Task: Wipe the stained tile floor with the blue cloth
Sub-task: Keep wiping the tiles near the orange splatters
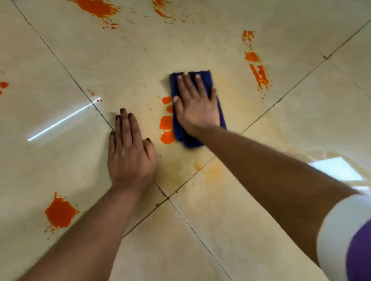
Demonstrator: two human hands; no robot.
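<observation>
Blue cloth (206, 80): folded into a rectangle, flat on the tile floor (266, 234) just right of frame centre; long axis runs 12 to 6 o'clock, far end tipped slightly toward 11.
Right hand (196, 108): palm down on the cloth, fingers straight and spread, pointing to 12 o'clock; pressing, not gripping.
Left hand (129, 154): flat on bare tile at 9 o'clock of the cloth, fingers straight and together, holding nothing.
Orange stains (166, 124): blotches touching the cloth's left edge, between the two hands; more at 12, 2, 9 and 7 o'clock.
Smear: faint yellow-orange film at 3 and 6 o'clock of the cloth.
Sleeve (368, 241): purple with white cuff, at 4 o'clock.
</observation>
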